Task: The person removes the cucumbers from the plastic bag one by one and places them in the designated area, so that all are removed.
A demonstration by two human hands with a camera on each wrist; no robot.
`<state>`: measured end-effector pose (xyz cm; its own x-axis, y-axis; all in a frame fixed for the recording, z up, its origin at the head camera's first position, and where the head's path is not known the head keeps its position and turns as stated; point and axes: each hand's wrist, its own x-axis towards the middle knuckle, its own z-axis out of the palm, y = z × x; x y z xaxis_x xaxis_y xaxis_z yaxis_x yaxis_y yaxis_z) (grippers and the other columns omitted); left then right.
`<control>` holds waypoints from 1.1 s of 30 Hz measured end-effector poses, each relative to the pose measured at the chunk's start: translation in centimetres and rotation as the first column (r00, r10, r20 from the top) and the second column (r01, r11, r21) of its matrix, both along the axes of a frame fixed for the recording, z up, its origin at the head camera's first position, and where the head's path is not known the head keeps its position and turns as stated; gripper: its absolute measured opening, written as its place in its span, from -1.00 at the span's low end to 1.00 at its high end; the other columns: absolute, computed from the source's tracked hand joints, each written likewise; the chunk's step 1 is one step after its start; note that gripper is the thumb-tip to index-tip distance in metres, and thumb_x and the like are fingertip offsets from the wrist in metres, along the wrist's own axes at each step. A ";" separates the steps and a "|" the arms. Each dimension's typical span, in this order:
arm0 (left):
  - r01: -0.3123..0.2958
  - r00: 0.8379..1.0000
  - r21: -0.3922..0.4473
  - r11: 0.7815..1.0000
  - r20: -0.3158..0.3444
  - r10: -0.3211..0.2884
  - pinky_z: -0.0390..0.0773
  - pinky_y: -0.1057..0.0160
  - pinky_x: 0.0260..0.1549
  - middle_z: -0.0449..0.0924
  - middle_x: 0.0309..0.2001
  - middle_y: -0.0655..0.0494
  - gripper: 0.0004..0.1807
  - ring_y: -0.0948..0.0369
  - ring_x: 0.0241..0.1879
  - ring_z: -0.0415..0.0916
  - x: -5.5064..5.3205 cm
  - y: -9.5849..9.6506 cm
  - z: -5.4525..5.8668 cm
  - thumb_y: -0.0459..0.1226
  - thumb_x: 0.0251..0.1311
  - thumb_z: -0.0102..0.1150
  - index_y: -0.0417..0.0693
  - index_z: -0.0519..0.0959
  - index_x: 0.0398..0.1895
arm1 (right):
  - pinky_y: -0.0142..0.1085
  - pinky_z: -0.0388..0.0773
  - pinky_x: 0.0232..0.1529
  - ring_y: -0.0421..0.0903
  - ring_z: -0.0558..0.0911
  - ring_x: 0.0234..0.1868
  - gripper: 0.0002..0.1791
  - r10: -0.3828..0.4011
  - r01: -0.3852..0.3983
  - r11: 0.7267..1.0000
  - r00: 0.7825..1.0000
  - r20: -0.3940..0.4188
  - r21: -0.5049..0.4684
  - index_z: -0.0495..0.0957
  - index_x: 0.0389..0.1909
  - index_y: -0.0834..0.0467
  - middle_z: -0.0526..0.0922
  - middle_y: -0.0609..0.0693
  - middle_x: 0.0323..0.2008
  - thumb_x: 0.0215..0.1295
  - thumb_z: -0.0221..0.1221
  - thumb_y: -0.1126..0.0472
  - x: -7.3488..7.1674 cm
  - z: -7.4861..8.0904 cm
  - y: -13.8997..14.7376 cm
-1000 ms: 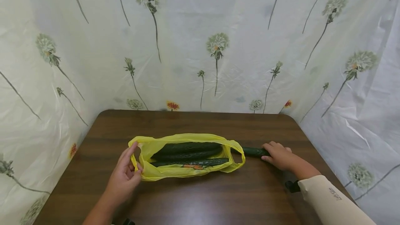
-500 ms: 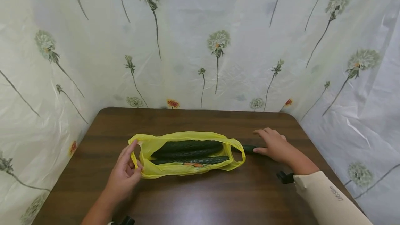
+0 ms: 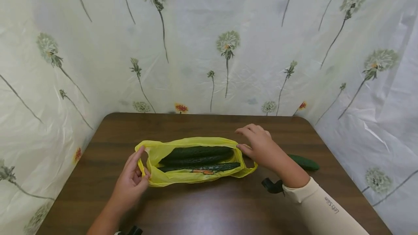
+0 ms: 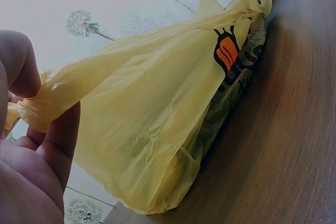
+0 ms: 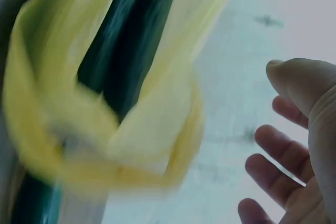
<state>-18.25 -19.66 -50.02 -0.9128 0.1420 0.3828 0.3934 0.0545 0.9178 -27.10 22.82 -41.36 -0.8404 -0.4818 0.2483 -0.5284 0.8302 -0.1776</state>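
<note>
A yellow plastic bag (image 3: 196, 180) lies on the table with its mouth spread wide. Inside it are several long dark green cucumbers (image 3: 197, 152). My left hand (image 3: 128, 184) pinches the bag's left handle; the left wrist view has the bunched plastic (image 4: 58, 95) between thumb and fingers. Over the bag's right end hovers my right hand (image 3: 258, 146), fingers spread and holding nothing; in the right wrist view that hand (image 5: 294, 156) is beside the looped right handle (image 5: 121, 177). Another cucumber (image 3: 303, 162) lies on the table to the right, partly hidden behind the right forearm.
The dark wooden table (image 3: 209, 209) has rounded far corners. A flower-printed curtain (image 3: 196, 46) hangs behind it and along both sides. A black wrist mount (image 3: 272, 186) sticks out below the right wrist.
My right hand has let go of the loose cucumber and moved left to the bag's right end. The cucumber's right end is now uncovered. My left hand keeps its hold on the handle.
</note>
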 end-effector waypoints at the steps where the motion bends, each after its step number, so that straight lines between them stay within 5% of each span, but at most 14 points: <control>1: -0.001 1.000 -0.004 1.000 -0.003 0.001 0.62 0.47 -0.27 0.04 0.51 0.04 -0.01 0.34 -0.24 0.41 0.0 0.1 0.1 -0.75 0.18 -0.04 -0.06 0.06 0.69 | 0.23 0.46 0.09 0.15 0.53 0.20 -0.48 0.024 -0.024 1.000 1.000 -0.008 -0.001 0.57 0.29 0.08 0.59 0.07 0.17 0.35 0.40 0.07 0.2 0.1 -0.6; 13: 0.007 1.000 -0.011 1.000 0.023 -0.007 0.62 0.46 -0.28 0.00 0.54 0.02 -0.02 0.30 -0.25 0.38 0.0 0.0 0.3 -0.72 0.23 -0.02 -0.01 0.05 0.70 | -0.10 0.62 0.04 -0.02 0.57 0.07 -0.60 0.205 -0.208 0.978 0.976 0.074 0.025 0.63 0.18 0.08 0.61 0.00 0.06 0.37 0.39 0.12 0.7 -1.4 -6.5; 26: 0.001 1.000 -0.028 1.000 0.017 -0.001 0.64 0.45 -0.32 0.03 0.51 0.00 0.00 0.34 -0.26 0.41 0.1 -0.1 0.2 -0.73 0.20 0.00 0.01 0.05 0.70 | -0.28 0.58 -0.20 -0.15 0.54 -0.21 -0.68 0.186 -0.193 0.966 0.981 0.055 0.169 0.68 0.04 0.04 0.57 -0.11 -0.19 0.35 0.40 0.03 1.1 -4.7 -10.5; 33: 0.015 1.000 0.000 1.000 -0.012 -0.015 0.64 0.45 -0.30 0.03 0.51 0.00 0.01 0.32 -0.24 0.45 -0.1 -0.1 0.0 -0.76 0.17 -0.02 -0.03 0.05 0.70 | -0.30 0.52 -0.34 -0.17 0.48 -0.34 -0.69 0.209 -0.220 0.921 0.976 0.067 0.322 0.69 -0.07 -0.01 0.52 -0.14 -0.33 0.37 0.35 -0.13 1.0 -5.2 -11.0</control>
<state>-18.34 -19.74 -49.99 -0.9060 0.1552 0.3937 0.4051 0.0486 0.9130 -26.09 11.79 -46.54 -0.7127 -0.7011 0.0229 -0.6988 0.7124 0.0641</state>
